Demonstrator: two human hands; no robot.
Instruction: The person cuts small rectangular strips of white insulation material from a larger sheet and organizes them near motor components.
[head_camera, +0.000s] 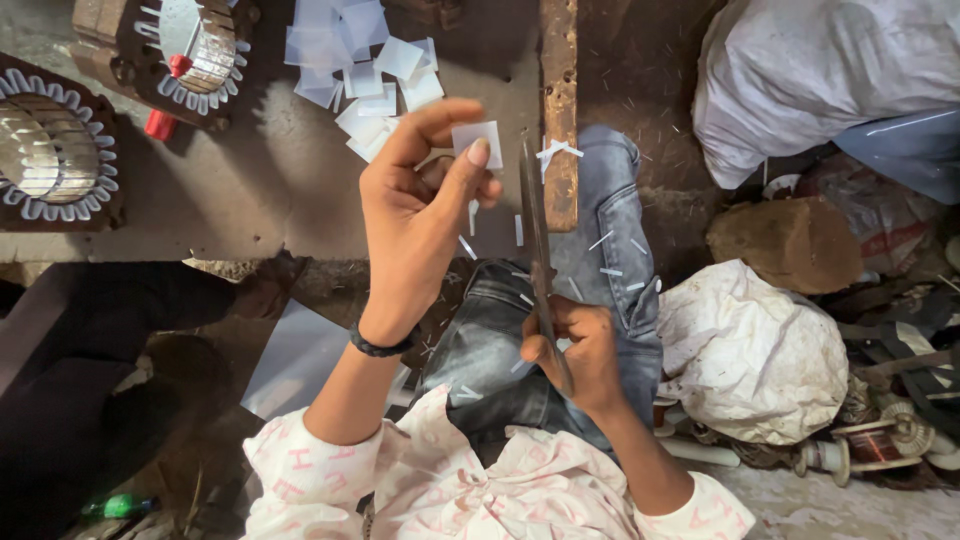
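Note:
My left hand (415, 205) is raised in the middle of the view and pinches a small square of translucent white sheet (478, 140) between thumb and fingers. My right hand (580, 350) rests over my jeans-clad knee and grips the handles of long metal scissors (535, 235), whose blades point up beside the square. Thin white offcuts (610, 262) lie scattered over my jeans.
A pile of cut white squares (365, 65) lies on the grey floor ahead. Two motor stators lined with white insulation sit at far left (55, 145) and top left (195, 45). A wooden post (560, 110) stands upright. White sacks (750, 350) and copper coils (880, 440) crowd the right.

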